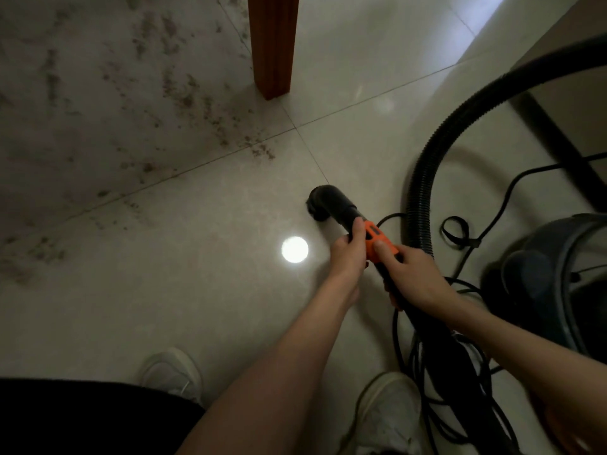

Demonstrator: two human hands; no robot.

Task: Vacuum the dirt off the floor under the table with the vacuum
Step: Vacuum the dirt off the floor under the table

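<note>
Still short of the dirt, both hands, left hand and right hand, have fingers curled around the vacuum wand; next, the nozzle needs pushing forward-left past the table leg.

Both hands, left hand and right hand, grip the vacuum wand near dirt.

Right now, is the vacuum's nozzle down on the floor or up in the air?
Down, or very nearly: the black nozzle meets the pale tile floor with no visible gap. Both hands hold its wand, and it sits short of the dirt.
</note>
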